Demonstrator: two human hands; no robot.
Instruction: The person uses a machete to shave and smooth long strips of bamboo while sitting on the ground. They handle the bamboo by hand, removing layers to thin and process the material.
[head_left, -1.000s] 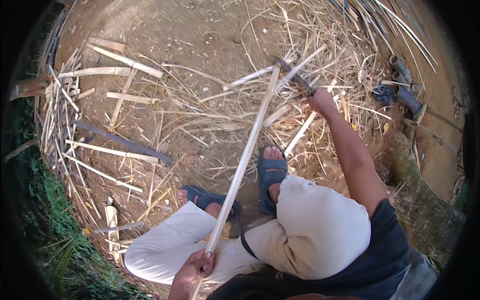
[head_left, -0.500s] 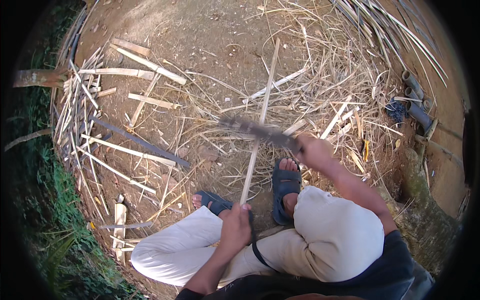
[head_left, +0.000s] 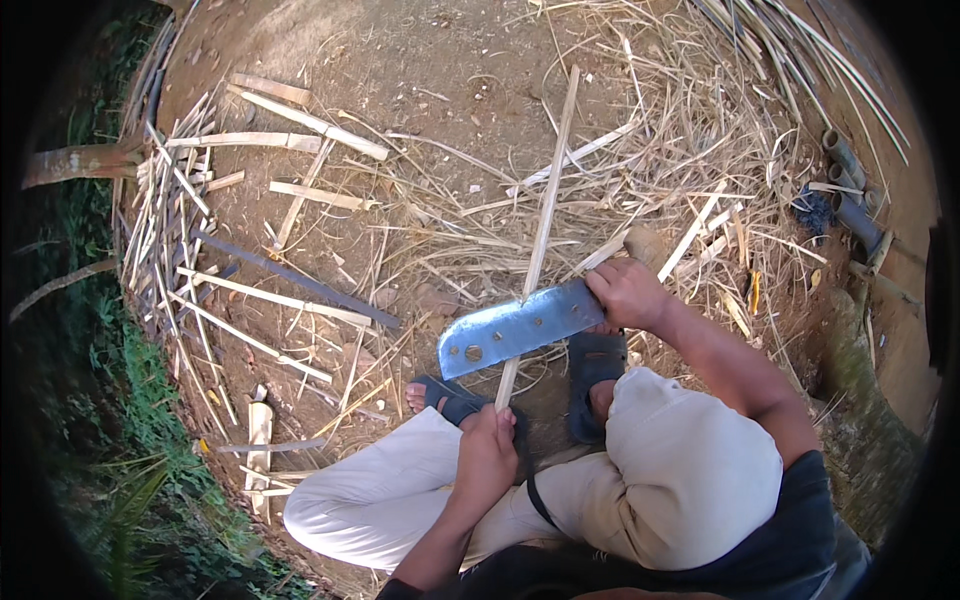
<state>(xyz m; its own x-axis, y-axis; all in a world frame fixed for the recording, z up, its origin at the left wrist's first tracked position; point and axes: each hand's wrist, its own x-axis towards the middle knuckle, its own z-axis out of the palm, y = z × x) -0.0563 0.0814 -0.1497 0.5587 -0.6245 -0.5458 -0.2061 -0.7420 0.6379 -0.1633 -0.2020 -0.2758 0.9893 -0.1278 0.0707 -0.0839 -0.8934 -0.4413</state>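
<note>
My left hand (head_left: 487, 455) is closed around the near end of a long, pale strip of split bamboo (head_left: 548, 210), which points away from me over the ground. In my right hand (head_left: 630, 292) is a broad-bladed chopping knife (head_left: 520, 325), its handle mostly covered by my fingers. The shiny, wide blade lies across the strip, hiding a short length of it, and shows several dark spots or holes. Both hands are above my sandalled feet, in front of my bent knees.
Thin shavings (head_left: 700, 130) cover the ground ahead and to the right. Bamboo pieces (head_left: 320, 125) and a dark flat strip (head_left: 290, 278) lie left. Bamboo tubes (head_left: 850, 210) are at the right, near a tree trunk (head_left: 850, 370). Green plants (head_left: 130, 400) edge the left side.
The knife, blurred and beyond my right foot before, has come closer along the strip and turned its broad face up. My left hand keeps its hold on the strip.
</note>
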